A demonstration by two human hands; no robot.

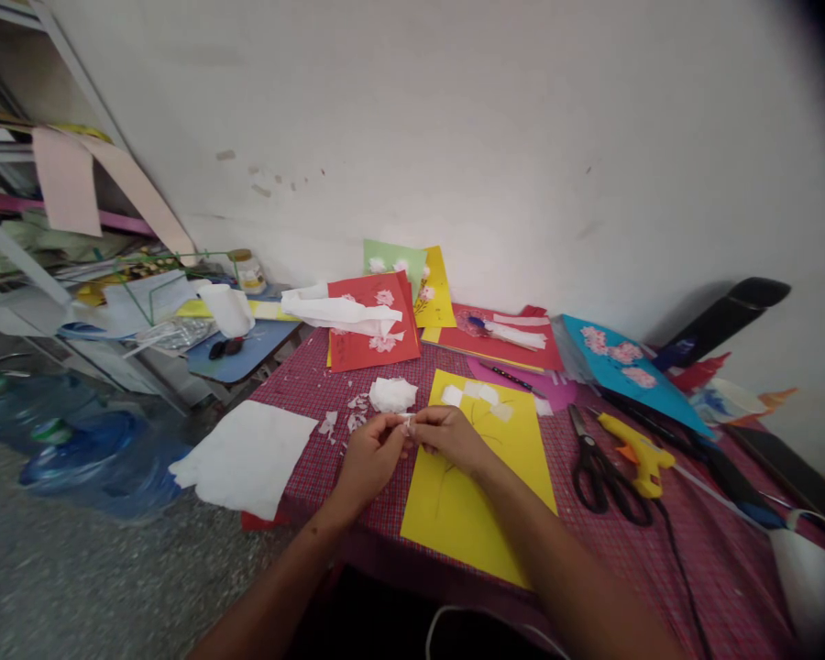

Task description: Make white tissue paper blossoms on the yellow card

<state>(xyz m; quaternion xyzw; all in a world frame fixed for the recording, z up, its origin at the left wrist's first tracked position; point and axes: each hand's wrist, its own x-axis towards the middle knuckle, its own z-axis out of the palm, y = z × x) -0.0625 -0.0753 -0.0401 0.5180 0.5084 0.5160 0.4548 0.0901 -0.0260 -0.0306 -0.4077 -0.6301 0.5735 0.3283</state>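
Observation:
My left hand [377,449] and my right hand [450,434] meet fingertip to fingertip, pinching a small piece of white tissue paper [407,420] between them. Most of that piece is hidden by the fingers. Below my right hand lies a yellow sheet [478,518] with drawn branch lines and several pale tissue squares [479,392] near its top edge. Just beyond the fingers sits a small stack of white tissue [393,394]. Torn scraps [356,412] are scattered left of it. A larger white tissue sheet [251,458] hangs over the table's left edge.
Black scissors [601,467] and a yellow glue gun [638,451] with its cord lie at the right. Red cards [378,321] with tissue flowers and a blue card [625,367] rest toward the wall. Water jugs [103,463] stand on the floor at left.

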